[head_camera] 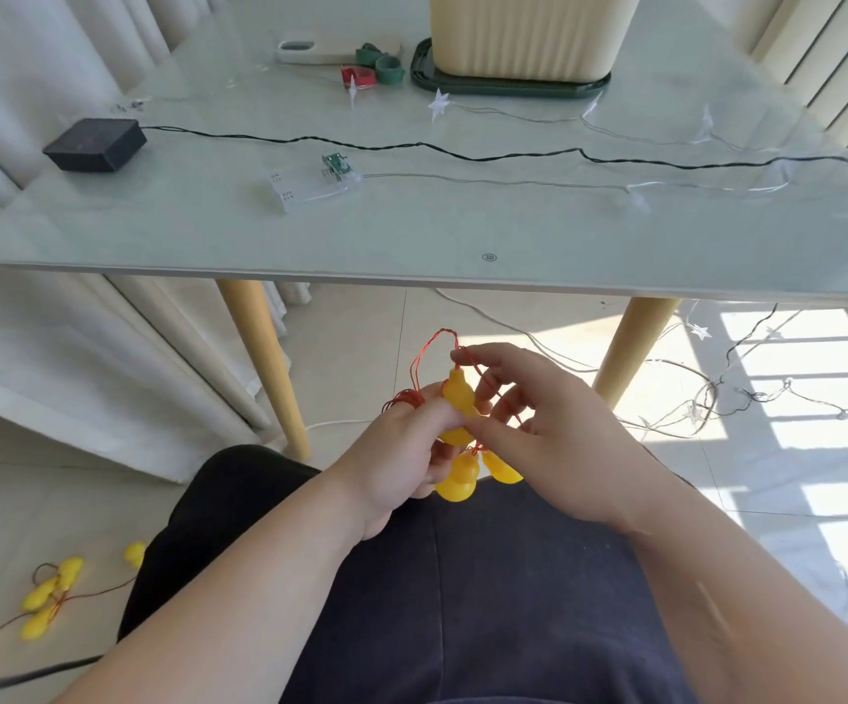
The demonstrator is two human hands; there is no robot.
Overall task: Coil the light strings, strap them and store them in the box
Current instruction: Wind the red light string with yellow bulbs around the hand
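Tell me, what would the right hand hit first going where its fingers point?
Likely the yellow bulb gripped by the left hand; the right hand, pinching the red wire, seems to touch it.

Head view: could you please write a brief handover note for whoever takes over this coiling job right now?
Left hand grips the part-coiled red-wire string of yellow gourd-shaped lights; right hand's fingers pinch a wire loop.
Its tail lies on the floor.
Black box string and clear battery-case string lie uncoiled on the glass table.
Red and green straps sit beside the cream ribbed box.
Left: finish coiling, strap, box all.
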